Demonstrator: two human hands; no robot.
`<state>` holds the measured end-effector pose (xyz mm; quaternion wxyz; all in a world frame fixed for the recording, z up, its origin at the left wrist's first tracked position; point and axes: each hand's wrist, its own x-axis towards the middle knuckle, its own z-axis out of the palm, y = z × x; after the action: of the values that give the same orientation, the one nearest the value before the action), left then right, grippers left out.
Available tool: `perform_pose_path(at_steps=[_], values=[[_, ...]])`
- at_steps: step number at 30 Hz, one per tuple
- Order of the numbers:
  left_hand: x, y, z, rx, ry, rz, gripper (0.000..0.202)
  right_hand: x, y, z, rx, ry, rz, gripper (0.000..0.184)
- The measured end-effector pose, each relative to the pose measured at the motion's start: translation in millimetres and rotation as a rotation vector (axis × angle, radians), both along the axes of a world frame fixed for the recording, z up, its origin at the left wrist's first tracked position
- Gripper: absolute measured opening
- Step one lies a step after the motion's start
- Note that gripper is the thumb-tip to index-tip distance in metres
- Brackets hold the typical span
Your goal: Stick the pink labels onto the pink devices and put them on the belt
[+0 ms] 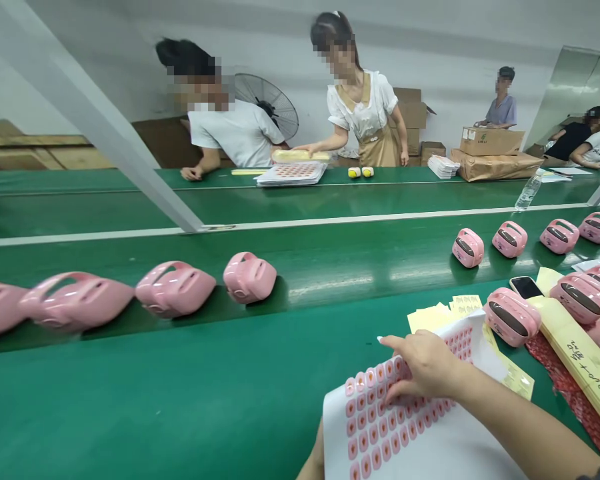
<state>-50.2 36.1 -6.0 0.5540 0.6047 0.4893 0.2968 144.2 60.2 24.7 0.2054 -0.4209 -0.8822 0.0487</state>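
A white sheet of pink stickers (410, 433) is tilted up in front of me, its small oval stickers set in rows. My left hand (316, 457) holds the sheet at its lower left edge; most of its fingers are hidden behind the paper. Over the upper edge lies my right hand (423, 367), with index finger stretched out and thumb apart from it, on the sticker rows. No loose sticker shows between them. Just right of the sheet stands a pink appliance housing (513, 317) with a dark oval window. Yellow sticker sheets (433, 316) lie beyond and partly under the white sheet.
Several pink housings, such as one (250, 277), line the green conveyor belt (330, 250). At right are a phone (526, 288), a yellow paper stack (580, 360) and red bubble wrap (555, 373). A bottle (529, 190) stands farther back. Co-workers (365, 113) are across the line.
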Motion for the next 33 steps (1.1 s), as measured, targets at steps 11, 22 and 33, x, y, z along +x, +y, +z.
perform_pose_path(at_steps=[11, 22, 33], values=[[-17, 31, 82.9, 0.379, 0.637, -0.241, 0.038, -15, 14, -7.0, -0.121, -0.159, 0.028, 0.085], [-5, 48, 74.3, 0.211, 0.712, -0.447, 0.035, 66, -8, -33.2, 0.177, 0.661, -0.672, 0.055], [-11, 59, 62.3, 0.512, 0.845, -0.405, 0.061, 60, -28, -48.1, -0.477, 1.31, -0.504, 0.081]])
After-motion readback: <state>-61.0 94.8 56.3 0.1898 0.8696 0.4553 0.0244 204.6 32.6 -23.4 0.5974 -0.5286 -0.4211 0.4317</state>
